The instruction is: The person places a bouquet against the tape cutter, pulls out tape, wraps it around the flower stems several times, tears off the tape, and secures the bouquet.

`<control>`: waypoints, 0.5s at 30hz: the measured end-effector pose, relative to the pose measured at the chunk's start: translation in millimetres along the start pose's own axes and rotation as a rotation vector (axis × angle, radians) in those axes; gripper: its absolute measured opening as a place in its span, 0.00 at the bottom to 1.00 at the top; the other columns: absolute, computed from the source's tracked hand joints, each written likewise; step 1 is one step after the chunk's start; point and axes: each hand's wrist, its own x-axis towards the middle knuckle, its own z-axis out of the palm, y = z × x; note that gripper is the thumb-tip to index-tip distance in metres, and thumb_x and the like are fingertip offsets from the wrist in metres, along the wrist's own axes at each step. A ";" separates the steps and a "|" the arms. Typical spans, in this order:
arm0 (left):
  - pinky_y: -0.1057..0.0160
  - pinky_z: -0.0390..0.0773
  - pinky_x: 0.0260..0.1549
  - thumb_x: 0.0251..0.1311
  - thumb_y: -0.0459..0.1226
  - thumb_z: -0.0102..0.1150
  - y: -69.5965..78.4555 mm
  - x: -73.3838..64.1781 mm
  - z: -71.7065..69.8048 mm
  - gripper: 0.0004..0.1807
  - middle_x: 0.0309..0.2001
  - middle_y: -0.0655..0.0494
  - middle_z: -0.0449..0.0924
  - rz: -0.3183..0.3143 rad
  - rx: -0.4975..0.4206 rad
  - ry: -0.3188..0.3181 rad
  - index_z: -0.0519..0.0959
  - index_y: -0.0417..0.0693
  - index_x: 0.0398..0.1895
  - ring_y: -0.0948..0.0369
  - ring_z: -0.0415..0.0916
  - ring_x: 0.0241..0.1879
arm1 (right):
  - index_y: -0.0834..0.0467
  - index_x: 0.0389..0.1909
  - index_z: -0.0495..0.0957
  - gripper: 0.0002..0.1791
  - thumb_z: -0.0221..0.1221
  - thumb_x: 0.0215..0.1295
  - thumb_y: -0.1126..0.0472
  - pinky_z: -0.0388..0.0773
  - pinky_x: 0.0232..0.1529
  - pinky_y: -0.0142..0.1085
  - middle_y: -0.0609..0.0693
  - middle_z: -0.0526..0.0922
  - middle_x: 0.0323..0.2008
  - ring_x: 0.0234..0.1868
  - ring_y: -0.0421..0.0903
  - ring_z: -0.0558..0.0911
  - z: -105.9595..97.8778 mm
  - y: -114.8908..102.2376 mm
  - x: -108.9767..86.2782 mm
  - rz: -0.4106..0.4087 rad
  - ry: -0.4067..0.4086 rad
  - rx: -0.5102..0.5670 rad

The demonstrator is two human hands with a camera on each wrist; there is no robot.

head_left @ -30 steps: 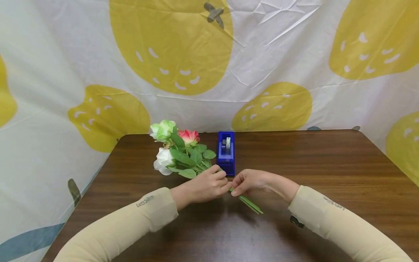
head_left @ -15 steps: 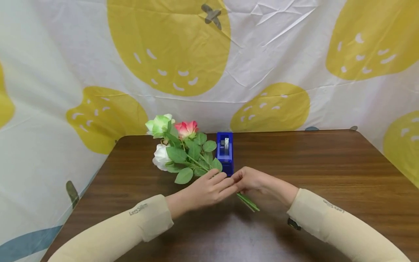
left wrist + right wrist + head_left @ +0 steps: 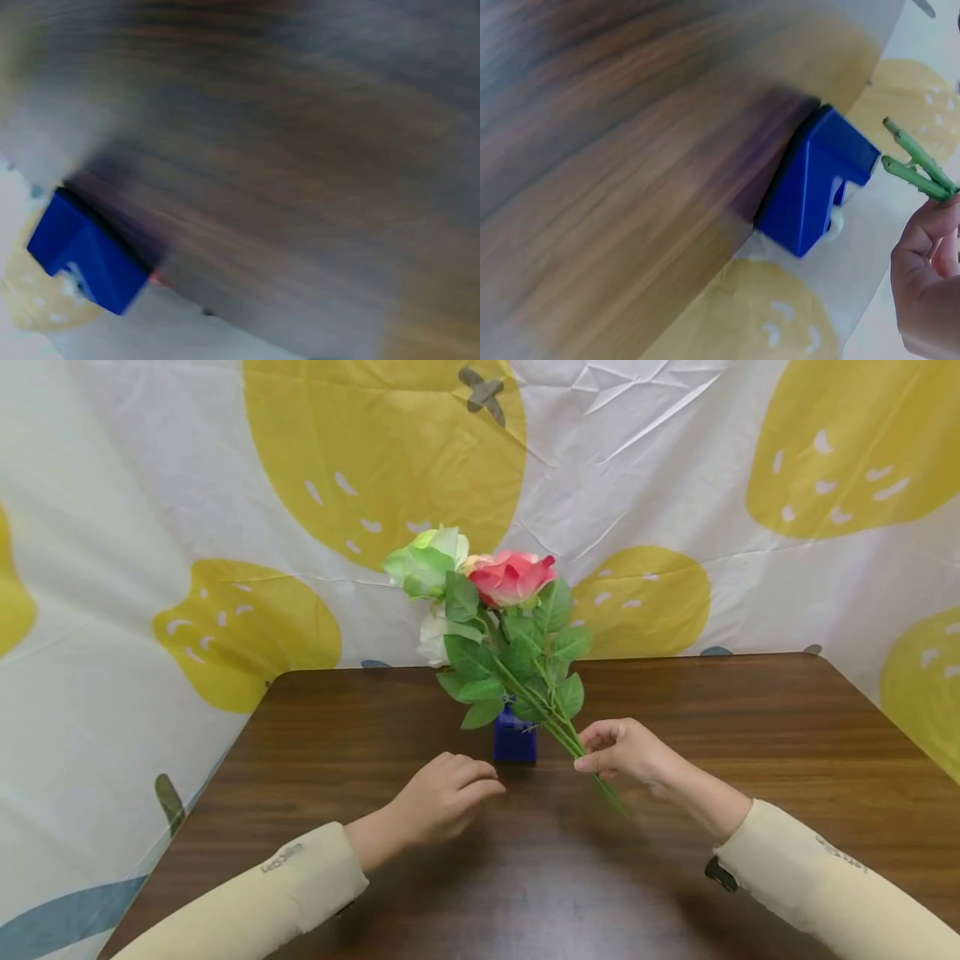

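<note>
My right hand (image 3: 626,750) pinches the green stems (image 3: 919,169) of a bunch of artificial roses and holds it raised over the table. Among the blooms in the head view are a pink-red rose (image 3: 512,578), a pale green rose (image 3: 426,564) and a white rose (image 3: 435,639) partly covered by leaves (image 3: 471,657). Apart from the flowers, my left hand (image 3: 442,797) hovers low over the wood, its fingers loosely bent and holding nothing. Behind the bunch stands a blue tape dispenser (image 3: 817,180), its upper part hidden by leaves in the head view.
Under everything lies a dark brown wooden table (image 3: 675,693) with a rounded far corner at each side. A white cloth with yellow fruit shapes (image 3: 390,452) hangs behind and beside it.
The bunch has risen and swung right and more upright in my right hand, now in front of the tape dispenser. My left hand has let go of the stems and drawn back left.
</note>
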 end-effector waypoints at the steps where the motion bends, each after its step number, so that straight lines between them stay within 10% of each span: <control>1: 0.63 0.71 0.28 0.52 0.27 0.48 -2.6 -4.0 -0.1 0.12 0.36 0.54 0.78 -0.072 -0.017 -0.010 0.78 0.45 0.36 0.59 0.74 0.31 | 0.68 0.42 0.73 0.16 0.63 0.55 0.65 0.73 0.31 0.35 0.48 0.72 0.31 0.27 0.40 0.72 -3.6 0.6 -1.2 -0.004 0.006 0.004; 9: 0.59 0.75 0.36 0.48 0.24 0.53 -17.9 -27.1 -6.5 0.13 0.37 0.53 0.78 -0.569 -0.076 -0.075 0.78 0.43 0.37 0.56 0.76 0.37 | 0.69 0.47 0.63 0.19 0.58 0.61 0.63 0.76 0.32 0.34 0.49 0.67 0.32 0.26 0.38 0.75 -30.2 8.4 -11.4 0.033 0.025 0.055; 15: 0.61 0.74 0.32 0.53 0.24 0.53 -22.5 -38.9 -12.1 0.12 0.40 0.51 0.78 -0.928 -0.209 -0.090 0.78 0.41 0.41 0.59 0.73 0.33 | 0.64 0.33 0.61 0.12 0.55 0.63 0.64 0.78 0.33 0.36 0.48 0.72 0.26 0.23 0.38 0.78 -40.5 19.8 -12.4 0.055 0.017 0.078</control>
